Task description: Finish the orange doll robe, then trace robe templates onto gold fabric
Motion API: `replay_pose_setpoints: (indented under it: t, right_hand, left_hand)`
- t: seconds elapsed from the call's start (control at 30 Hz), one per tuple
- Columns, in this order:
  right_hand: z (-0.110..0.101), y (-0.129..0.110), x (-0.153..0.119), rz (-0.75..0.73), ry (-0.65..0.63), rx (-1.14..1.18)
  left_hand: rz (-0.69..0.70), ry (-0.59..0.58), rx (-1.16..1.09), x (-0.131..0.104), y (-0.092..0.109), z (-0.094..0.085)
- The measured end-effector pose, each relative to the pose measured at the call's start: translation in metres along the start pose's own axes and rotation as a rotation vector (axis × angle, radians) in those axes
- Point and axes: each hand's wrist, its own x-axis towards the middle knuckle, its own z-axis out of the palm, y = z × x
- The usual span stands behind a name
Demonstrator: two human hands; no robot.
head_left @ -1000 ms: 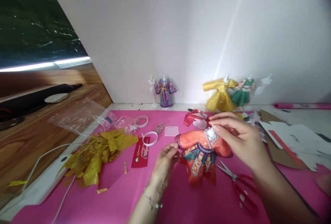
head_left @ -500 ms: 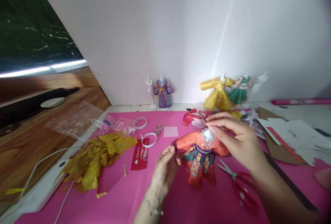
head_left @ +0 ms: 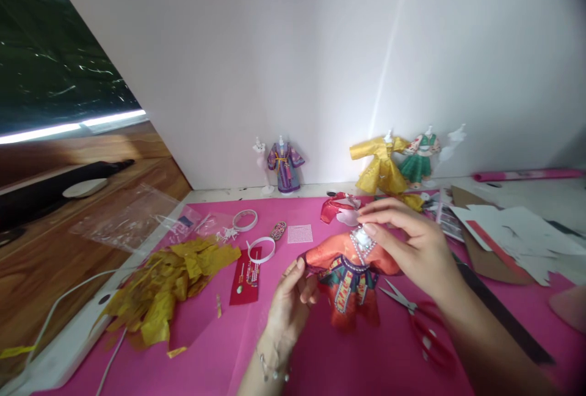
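An orange doll dress with a dark patterned waist and rows of pearl-like beads is on a small white mannequin, held upright above the pink mat. At the neck, the thumb and fingers of my right hand pinch the mannequin's top. My left hand has its thumb at the cuff of the left-hand sleeve, fingers curled beneath it. The skirt hangs down between my hands, and my right hand partly covers the other sleeve. Red-handled scissors lie with blades apart beside the skirt, near my right forearm.
Yellow fabric scraps spread across the left of the pink mat. Nearby are tape rolls, a red card and a bead sheet. Dressed mannequins stand along the wall. White paper pieces lie at right.
The whole view has shifted slightly, so most things sit a little further left. Both hands keep their places at the dress; the left fingers have curled slightly.
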Motion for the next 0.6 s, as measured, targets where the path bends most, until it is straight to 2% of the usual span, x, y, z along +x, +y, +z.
replay_pose_setpoints:
  t: [0.2,0.3,0.4,0.43,0.5,0.6]
  right_hand:
    - [-0.001,-0.001,0.001,0.004,-0.012,0.030]
    - [-0.001,-0.001,0.000,0.008,-0.010,0.030]
    - [-0.002,-0.002,0.001,-0.020,-0.024,0.021]
    - [-0.003,-0.003,0.001,-0.030,-0.032,0.018]
    - [-0.004,-0.004,0.002,-0.045,-0.044,0.010]
    - [-0.006,-0.008,0.003,-0.074,-0.060,-0.021]
  left_hand:
    - [0.038,0.096,0.104,0.003,-0.001,-0.010]
    - [0.191,0.203,0.181,0.006,0.007,-0.017]
    - [0.415,0.262,0.289,0.005,0.027,-0.003]
    - [0.488,0.244,0.355,0.004,0.036,0.007]
    - [0.690,0.089,0.712,0.001,0.053,0.034]
    - [0.774,-0.197,1.044,0.000,0.071,0.075]
